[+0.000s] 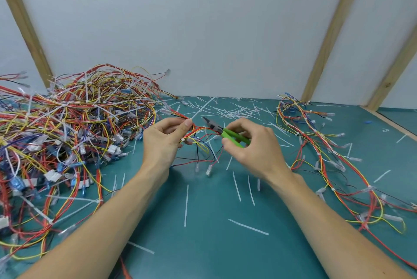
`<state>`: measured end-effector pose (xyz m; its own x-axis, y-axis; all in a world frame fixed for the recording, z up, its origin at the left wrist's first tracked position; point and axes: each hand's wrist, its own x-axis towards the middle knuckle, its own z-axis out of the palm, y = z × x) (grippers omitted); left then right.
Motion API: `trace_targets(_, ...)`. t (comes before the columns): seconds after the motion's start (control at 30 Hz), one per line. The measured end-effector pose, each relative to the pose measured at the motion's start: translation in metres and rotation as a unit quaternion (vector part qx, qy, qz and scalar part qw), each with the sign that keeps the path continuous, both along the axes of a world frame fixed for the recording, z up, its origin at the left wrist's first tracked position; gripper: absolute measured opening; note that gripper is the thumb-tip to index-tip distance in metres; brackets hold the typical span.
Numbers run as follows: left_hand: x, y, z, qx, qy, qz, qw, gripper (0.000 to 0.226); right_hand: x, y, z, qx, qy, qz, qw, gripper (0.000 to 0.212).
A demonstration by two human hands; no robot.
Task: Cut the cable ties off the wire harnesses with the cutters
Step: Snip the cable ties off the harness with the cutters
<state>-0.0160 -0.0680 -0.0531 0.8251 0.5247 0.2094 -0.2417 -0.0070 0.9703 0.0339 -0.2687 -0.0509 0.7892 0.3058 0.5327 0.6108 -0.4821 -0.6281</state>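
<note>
2 hands | left hand [165, 137] pinches harness [198, 131] | right hand [250, 143] grips cutters [222, 131], tips just beside harness

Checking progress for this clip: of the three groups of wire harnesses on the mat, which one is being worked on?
The small harness at the centre: the left hand pinches it off the mat, with the cutters in the right hand beside it. The left pile and right strands lie untouched.

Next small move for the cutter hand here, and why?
Probably bring the cutters left to the white cable tie by the left hand and snip it. The right hand holds the green handles, the tip is off the harness, and that tie is still on.
</note>
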Motion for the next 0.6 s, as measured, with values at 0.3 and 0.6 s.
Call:
trace_targets(0.3,0.0003,-0.0023,-0.0015,0.036,-0.027,-0.018,0.999,0.007,-0.0011,0.0049,0.0006,0.006,0.039,0.010,0.999,0.024)
trace_targets(0.6,0.0006,-0.0031,-0.0036,0.040,-0.052,-0.038,0.997,0.007,-0.0031,0.0056,0.0016,0.010,0.039,0.005,0.999,0.024)
